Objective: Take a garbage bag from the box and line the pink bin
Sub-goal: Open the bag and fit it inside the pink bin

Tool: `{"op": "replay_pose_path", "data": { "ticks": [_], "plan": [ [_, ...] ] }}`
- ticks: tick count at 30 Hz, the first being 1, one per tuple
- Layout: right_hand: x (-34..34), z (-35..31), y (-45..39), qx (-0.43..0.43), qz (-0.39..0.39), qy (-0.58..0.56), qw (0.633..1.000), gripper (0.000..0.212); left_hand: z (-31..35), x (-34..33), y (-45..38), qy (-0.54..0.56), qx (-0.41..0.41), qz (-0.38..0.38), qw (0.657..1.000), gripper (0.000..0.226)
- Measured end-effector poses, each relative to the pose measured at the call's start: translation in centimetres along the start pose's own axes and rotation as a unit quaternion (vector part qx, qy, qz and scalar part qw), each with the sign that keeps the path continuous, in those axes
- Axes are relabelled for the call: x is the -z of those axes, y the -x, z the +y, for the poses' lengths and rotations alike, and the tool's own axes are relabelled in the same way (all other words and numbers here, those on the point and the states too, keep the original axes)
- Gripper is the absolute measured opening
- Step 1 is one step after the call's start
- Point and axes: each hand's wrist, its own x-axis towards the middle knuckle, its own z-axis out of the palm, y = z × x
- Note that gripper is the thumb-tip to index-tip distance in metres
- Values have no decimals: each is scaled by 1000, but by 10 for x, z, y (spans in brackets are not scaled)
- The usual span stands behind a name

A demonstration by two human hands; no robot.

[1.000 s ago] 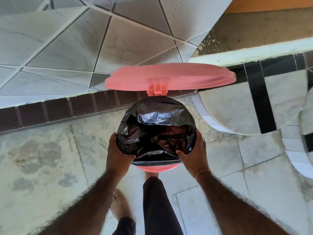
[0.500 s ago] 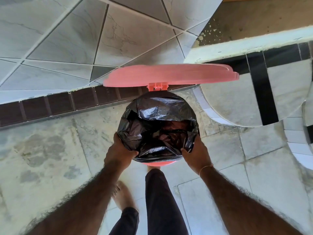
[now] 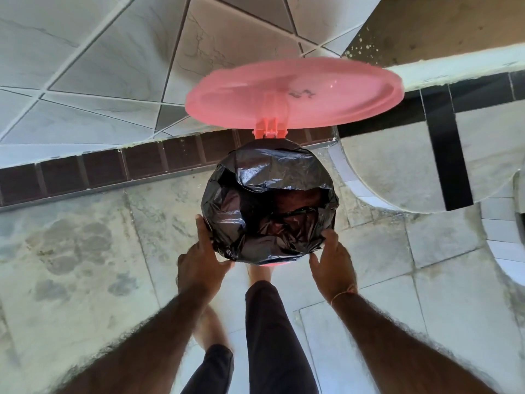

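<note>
- Garbage bag (image 3: 270,206), black, crumpled, draped over the rim of the pink bin (image 3: 268,263) on the tiled floor (image 3: 85,251), mouth gaping.
- Lid (image 3: 294,93) raised on its hinge behind the bin.
- Left hand (image 3: 203,261) spread wide against the bag's left side, fingers touching plastic.
- Right hand (image 3: 332,263) spread wide at the bag's lower right edge, gripping nothing.
</note>
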Motion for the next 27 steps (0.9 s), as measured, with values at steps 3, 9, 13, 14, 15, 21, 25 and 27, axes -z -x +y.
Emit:
{"op": "replay_pose_path", "data": {
  "ticks": [3, 9, 13, 14, 15, 21, 25, 27],
  "plan": [
    [-8, -1, 10, 80, -19, 89, 993, 34, -1, -8, 5, 4, -18, 46, 999, 84],
    [-17, 1, 21, 134, -87, 132, 978, 26, -10, -14, 7, -185, -212, 36, 959, 26],
    [-11, 8, 21, 180, -109, 161, 964, 32, -18, -11, 6, -271, -322, -8, 907, 29],
    [-9, 10, 21, 199, -119, 184, 955, 36, -19, -9, 6, -285, -347, -22, 893, 29],
    [-8, 11, 21, 222, -137, 211, 942, 42, -19, -8, 5, -293, -368, -30, 882, 31],
    [-11, 1, 21, 162, -348, 312, 869, 74, -17, -7, 7, -375, -279, -114, 877, 57],
    [-3, -30, 18, 88, -438, 311, 839, 50, -9, 1, 12, -359, -228, -115, 898, 31],
    [10, -49, 15, 83, -416, 271, 864, 38, 1, 9, 14, -278, -284, -34, 917, 12]
  ]
}}
